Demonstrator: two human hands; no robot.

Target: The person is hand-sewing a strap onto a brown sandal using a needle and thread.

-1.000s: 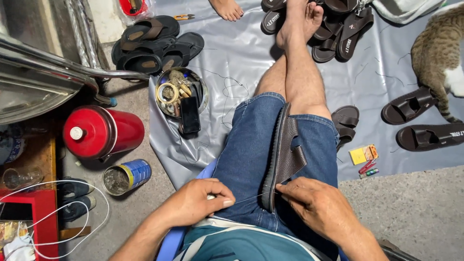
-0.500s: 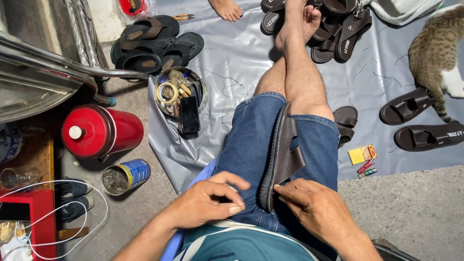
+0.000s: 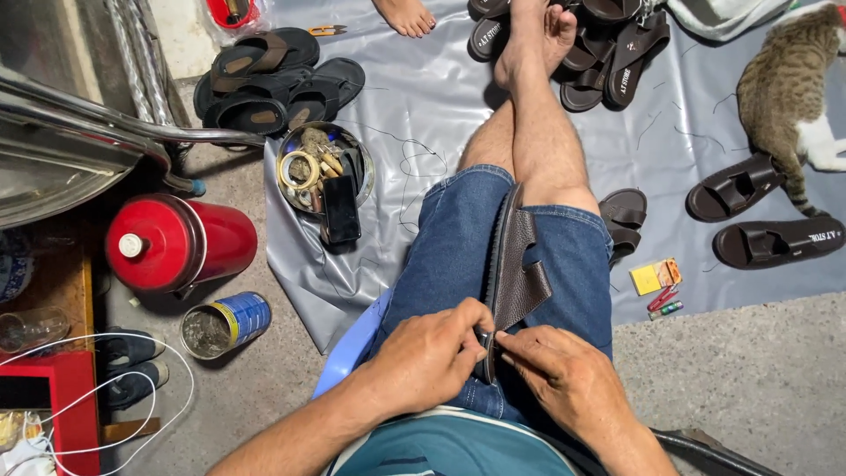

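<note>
The person sat on a blue stool (image 3: pixel 352 348) with a brown leather sandal (image 3: pixel 511 264) standing on its edge along the right thigh, sole to the left and strap flopping to the right. Both hands met at the sandal's near end. The left hand (image 3: pixel 432 357) was curled over that end, its fingers pinched shut on the edge of the sole. The right hand (image 3: pixel 564 375) came in from the other side, thumb and forefinger pressed together at the same spot, gripping the rim just beside the left fingertips. Whether a needle or thread sat between them was too small to tell.

On the grey sheet (image 3: pixel 423 97) spread over the floor, a round metal tin (image 3: pixel 322 167) of odds and ends lay beside the left knee, with a dark phone (image 3: pixel 340 209) resting across its rim. A red flask (image 3: pixel 181 242) lay on its side further left, and an open can (image 3: pixel 225 322) lay near it. Stacks of dark sandals (image 3: pixel 273 79) sat at the far edge of the sheet, a loose pair (image 3: pixel 753 211) lay to the right, and a tabby cat (image 3: pixel 789 97) sprawled just beyond them.
</note>
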